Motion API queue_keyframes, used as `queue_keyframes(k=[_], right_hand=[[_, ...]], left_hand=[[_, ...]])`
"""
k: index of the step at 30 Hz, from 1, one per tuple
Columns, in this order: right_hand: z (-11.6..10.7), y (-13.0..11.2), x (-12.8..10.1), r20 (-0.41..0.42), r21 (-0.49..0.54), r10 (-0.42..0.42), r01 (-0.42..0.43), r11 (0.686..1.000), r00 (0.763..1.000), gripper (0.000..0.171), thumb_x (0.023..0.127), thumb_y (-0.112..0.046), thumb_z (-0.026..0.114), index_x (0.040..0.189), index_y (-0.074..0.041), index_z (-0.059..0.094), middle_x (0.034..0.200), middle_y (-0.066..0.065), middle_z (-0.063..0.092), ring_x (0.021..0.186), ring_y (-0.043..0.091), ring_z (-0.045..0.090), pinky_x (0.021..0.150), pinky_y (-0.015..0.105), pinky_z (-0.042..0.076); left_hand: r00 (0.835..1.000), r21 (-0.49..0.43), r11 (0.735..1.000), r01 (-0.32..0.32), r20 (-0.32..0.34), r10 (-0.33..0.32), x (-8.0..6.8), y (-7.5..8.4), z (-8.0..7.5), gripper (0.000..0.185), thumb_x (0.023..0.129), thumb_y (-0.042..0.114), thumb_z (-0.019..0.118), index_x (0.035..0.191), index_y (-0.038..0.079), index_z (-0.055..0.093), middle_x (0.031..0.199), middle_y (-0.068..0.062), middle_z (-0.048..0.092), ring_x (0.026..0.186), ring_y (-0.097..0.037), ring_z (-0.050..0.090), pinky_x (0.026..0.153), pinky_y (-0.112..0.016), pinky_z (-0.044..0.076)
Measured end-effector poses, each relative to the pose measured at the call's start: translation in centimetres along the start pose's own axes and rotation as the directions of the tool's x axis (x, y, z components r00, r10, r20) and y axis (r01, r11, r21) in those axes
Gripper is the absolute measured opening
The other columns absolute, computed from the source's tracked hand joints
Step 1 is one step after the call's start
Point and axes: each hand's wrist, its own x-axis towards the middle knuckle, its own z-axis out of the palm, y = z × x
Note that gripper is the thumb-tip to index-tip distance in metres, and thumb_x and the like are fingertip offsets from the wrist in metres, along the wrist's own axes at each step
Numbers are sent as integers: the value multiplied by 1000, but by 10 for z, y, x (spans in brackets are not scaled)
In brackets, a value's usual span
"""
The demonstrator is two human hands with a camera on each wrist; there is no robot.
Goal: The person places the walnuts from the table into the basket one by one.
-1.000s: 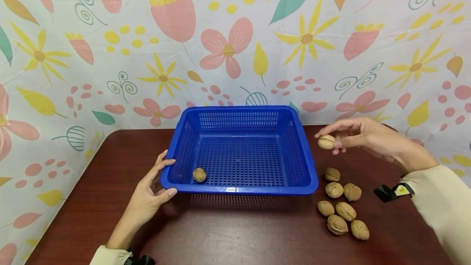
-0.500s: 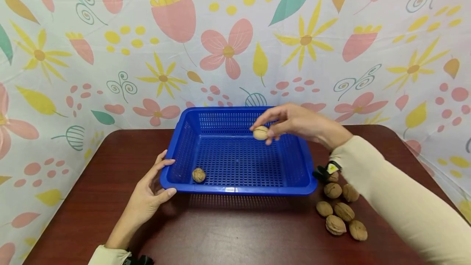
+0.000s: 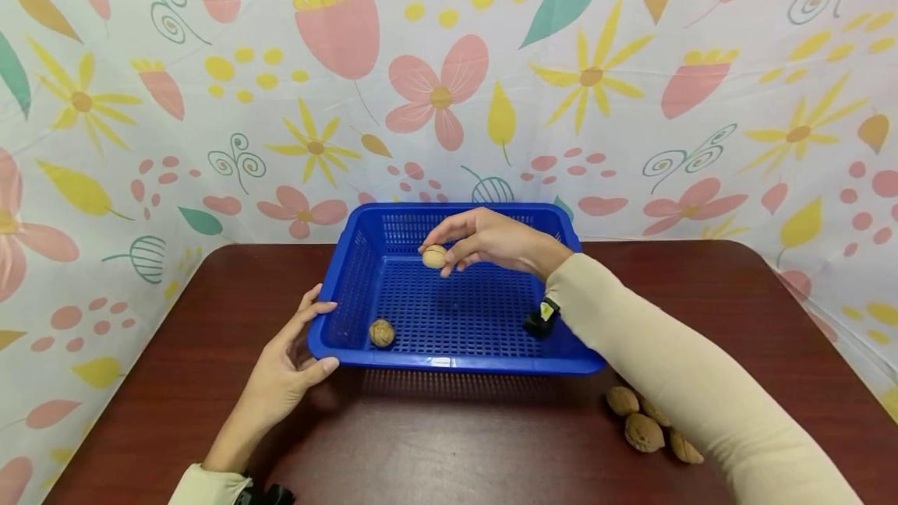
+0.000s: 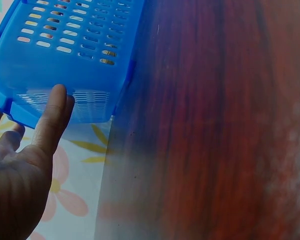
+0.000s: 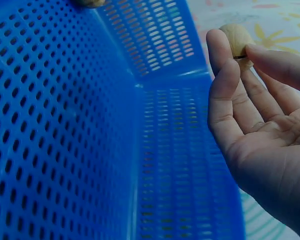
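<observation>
The right hand (image 3: 491,244) pinches a walnut (image 3: 434,256) at its fingertips, directly above the basket (image 3: 456,361) floor, clear of it.

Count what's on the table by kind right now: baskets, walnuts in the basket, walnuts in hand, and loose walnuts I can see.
Blue basket: 1
Walnut lying in the basket: 1
Walnut pinched in the right hand, held over the basket: 1
Loose walnuts on the table, partly hidden by the right sleeve: 4 visible, perhaps more hidden
Total: 1 basket, 6 walnuts visible.
</observation>
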Motion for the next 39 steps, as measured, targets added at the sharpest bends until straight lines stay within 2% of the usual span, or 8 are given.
queue_keyframes(k=[5,10,13,20,26,39], right_hand=[[6,9,17,-6,-11,26,-26,1000,1000,37,98,0,67,135,-3,66,140,16,67,95,23,76,84,34,58],[13,18,34,2,-31,65,-65,997,998,37,98,0,66,134,-4,67,133,12,72,95,23,76,100,52,54],[18,24,43,13,-33,94,-94,995,995,36,98,1,66,133,-4,68,133,13,71,95,22,77,104,56,51],[28,37,57,73,-43,149,-146,988,986,34,99,3,62,132,-2,67,149,12,60,94,21,76,97,45,55],[35,48,65,83,-20,180,-179,984,980,33,99,5,62,131,0,67,151,15,59,93,21,77,87,35,59],[52,55,80,85,-34,183,-181,983,979,35,100,8,57,134,1,66,158,19,49,91,20,77,85,31,61]], left_hand=[[1000,2,1000,-3,-3,3,0,0,1,63,93,-9,70,151,1,47,175,-17,14,129,-1,57,93,-19,56],[1000,7,1000,0,-8,0,0,0,1,63,93,-10,70,151,2,48,175,-16,14,129,0,57,93,-18,56],[1000,2,1000,-6,-9,6,-1,0,0,63,93,-10,70,151,1,48,175,-18,14,128,-1,58,92,-19,56],[1000,19,1000,-7,-19,8,1,1,-1,63,93,-10,70,150,1,48,175,-16,16,126,-1,59,90,-18,56],[1000,6,1000,-5,-14,5,2,-1,1,63,92,-10,71,150,0,48,175,-16,16,126,-2,59,90,-19,56],[1000,29,999,16,-25,-15,2,0,1,62,93,-7,72,150,1,49,175,-14,17,127,-1,59,90,-19,56]])
